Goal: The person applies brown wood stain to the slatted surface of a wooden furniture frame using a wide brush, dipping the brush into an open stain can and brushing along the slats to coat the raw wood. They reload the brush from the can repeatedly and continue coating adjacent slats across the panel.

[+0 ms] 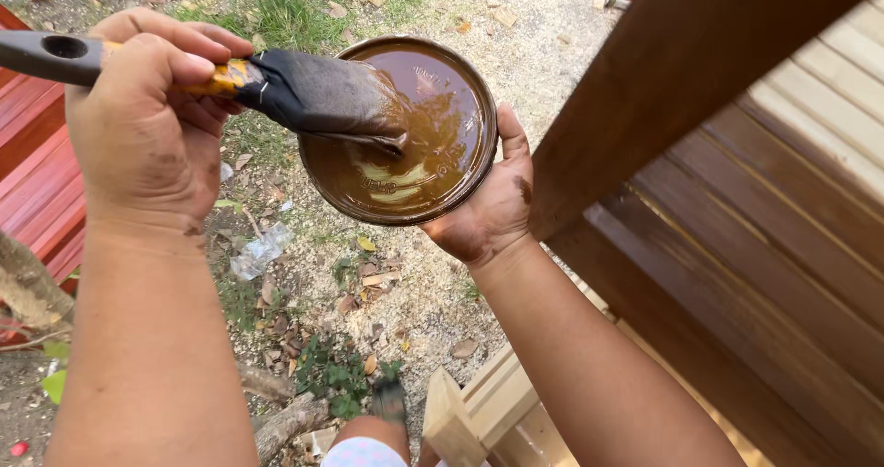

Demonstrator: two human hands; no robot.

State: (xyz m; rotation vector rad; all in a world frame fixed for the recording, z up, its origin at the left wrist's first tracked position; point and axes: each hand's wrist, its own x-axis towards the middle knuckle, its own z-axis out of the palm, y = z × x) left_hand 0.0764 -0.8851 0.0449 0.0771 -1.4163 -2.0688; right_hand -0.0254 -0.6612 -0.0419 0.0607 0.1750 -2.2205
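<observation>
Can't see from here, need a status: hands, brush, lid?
Left hand grips paintbrush, bristles dipped in brown stain. Right hand holds round lid from below. Stained wooden post close beside right hand.

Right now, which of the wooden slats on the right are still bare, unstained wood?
The pale slats at the upper right edge are bare; the slats below them are stained dark brown, like the thick beam crossing beside the lid.

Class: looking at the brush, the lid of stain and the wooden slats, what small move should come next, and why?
Probably lift the brush off the lid and carry it to the wooden slats. The left hand has its bristles pressed into the brown stain, apparently loaded; the right hand holds the lid, and some slats remain pale.
</observation>
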